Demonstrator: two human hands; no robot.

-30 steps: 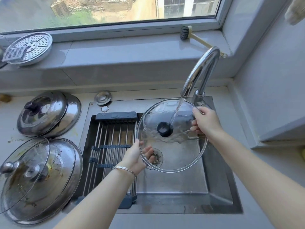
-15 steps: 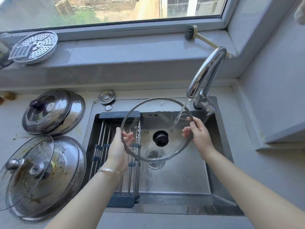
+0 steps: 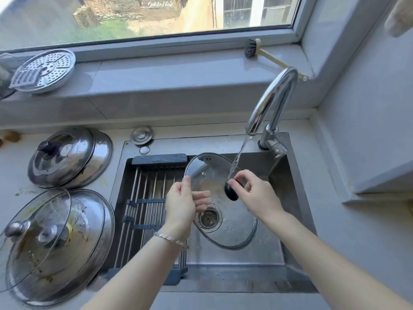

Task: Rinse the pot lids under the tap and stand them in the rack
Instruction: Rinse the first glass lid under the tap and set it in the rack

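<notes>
A round glass pot lid [image 3: 237, 229] with a metal rim is tilted steeply over the sink, its black knob [image 3: 231, 190] facing right. My left hand [image 3: 182, 204] grips the lid's left rim, thumb in front and fingers behind the glass. My right hand [image 3: 254, 191] pinches the knob. Water runs from the chrome tap [image 3: 271, 101] onto the lid beside the knob. The roll-up rack [image 3: 145, 198] of metal rods spans the sink's left half and holds nothing.
On the counter to the left lie two stacks of dirty lids: steel ones at the back [image 3: 69, 156], glass on steel at the front [image 3: 55, 242]. A sink plug [image 3: 142, 135] lies behind the sink [image 3: 286, 198]. A steamer plate [image 3: 44, 70] and brush [image 3: 266, 53] sit on the sill.
The lid has turned from nearly flat to steeply tilted. My right hand left the rim and took the knob. My left hand shifted along the left rim.
</notes>
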